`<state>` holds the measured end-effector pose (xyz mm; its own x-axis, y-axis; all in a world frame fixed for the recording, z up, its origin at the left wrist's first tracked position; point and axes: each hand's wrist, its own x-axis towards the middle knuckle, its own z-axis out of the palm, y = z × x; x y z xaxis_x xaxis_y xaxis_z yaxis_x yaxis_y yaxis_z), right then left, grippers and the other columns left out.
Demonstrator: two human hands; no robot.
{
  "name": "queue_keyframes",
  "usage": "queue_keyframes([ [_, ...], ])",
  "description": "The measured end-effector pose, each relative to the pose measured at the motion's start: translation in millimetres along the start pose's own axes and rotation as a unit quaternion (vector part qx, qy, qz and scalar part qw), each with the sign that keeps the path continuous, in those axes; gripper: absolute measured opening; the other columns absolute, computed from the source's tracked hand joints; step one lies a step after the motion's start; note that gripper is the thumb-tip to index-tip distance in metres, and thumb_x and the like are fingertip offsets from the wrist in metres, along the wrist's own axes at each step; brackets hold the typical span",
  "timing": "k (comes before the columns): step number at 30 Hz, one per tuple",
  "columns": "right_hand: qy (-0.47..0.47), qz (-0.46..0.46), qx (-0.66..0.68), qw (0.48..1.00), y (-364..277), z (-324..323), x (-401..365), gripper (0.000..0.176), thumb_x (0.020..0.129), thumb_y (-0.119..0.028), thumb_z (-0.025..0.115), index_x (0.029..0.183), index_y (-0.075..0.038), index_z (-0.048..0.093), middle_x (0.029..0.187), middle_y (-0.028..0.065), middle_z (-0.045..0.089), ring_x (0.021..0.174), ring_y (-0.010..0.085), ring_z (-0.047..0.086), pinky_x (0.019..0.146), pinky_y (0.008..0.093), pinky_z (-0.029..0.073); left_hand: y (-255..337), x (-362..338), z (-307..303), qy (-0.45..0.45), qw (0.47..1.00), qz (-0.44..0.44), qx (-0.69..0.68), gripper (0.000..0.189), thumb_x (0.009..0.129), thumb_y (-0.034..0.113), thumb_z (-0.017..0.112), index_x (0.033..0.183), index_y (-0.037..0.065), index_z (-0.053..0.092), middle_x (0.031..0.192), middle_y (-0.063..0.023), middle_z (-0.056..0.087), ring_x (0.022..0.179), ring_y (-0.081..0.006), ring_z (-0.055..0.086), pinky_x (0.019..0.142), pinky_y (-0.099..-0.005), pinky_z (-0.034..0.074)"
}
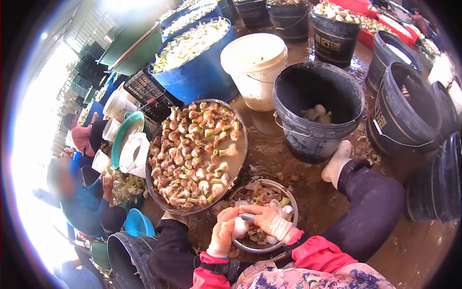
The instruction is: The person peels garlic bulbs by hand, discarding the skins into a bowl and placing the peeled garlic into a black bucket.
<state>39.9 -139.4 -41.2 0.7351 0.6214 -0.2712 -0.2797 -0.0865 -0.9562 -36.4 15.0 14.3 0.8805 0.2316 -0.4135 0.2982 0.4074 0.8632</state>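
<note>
The gloved fingers [226, 219] of the left hand [222, 237] are being curled tightly round a pale bulb [239, 227], which is being cradled in the palm. The right hand [270, 222] is being pressed in from the other side, its fingers being clenched on a short dark tool [248, 217]. It is probably a knife, though too little of it is showing to be sure.

The pale bulb is being held between the two hands and is touching both. Its long axis is lying roughly across the view, from the left hand towards the right. The left hand is the nearer, and the tool is being laid against the bulb's upper right end.

Directly beneath, scraps and skins are being caught in a small metal bowl [291, 208]. Just beyond it and to the left, a wide basin [243, 159] is being kept heaped with untrimmed bulbs, stems and roots on. Further out to the right, past a bent knee and a white boot [337, 163], a few pale pieces are lying in a black bucket [308, 144]. Behind these a white bucket [254, 84] and a blue tub [202, 79] of cut pieces are standing — and at the far left another person's hand [108, 182] is being worked over a separate pile.
</note>
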Motion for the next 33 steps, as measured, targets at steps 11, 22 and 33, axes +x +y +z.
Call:
queue_keyframes([
  [11,0.120,-0.090,-0.150,0.977,-11.5,20.7,-8.0,0.034,0.085,-0.004,0.054,0.118,-0.008,0.056,0.103,0.0178,0.063,0.095,0.0316,0.062,0.079,0.0361,0.049,-29.2,15.7,28.9,0.262,0.943,0.005,0.206,0.030,0.083,0.021,0.063,0.107,0.004,0.055,0.105,-0.0104,0.055,0.079,-0.0170,0.056,0.065,-0.0291,0.051],
  [22,0.227,0.122,0.096,0.961,32.5,-8.1,17.9,0.043,0.080,0.011,0.043,0.114,-0.007,0.061,0.087,0.0065,0.065,0.059,0.0119,0.056,0.048,0.0265,0.045,-6.7,-0.7,13.4,0.027,0.940,-0.072,-0.333,0.032,0.088,0.036,0.058,0.104,0.009,0.060,0.097,-0.0099,0.063,0.085,-0.0289,0.061,0.069,-0.0377,0.054],
  [33,-0.104,-0.010,-0.252,0.962,41.4,-6.2,3.5,0.047,0.070,-0.004,0.052,0.115,-0.011,0.062,0.107,0.0167,0.064,0.099,0.0337,0.061,0.084,0.0375,0.048,-17.3,73.2,11.2,0.114,0.951,-0.083,-0.275,0.038,0.090,0.047,0.051,0.101,0.010,0.055,0.091,-0.0110,0.061,0.083,-0.0303,0.058,0.067,-0.0375,0.053],
])
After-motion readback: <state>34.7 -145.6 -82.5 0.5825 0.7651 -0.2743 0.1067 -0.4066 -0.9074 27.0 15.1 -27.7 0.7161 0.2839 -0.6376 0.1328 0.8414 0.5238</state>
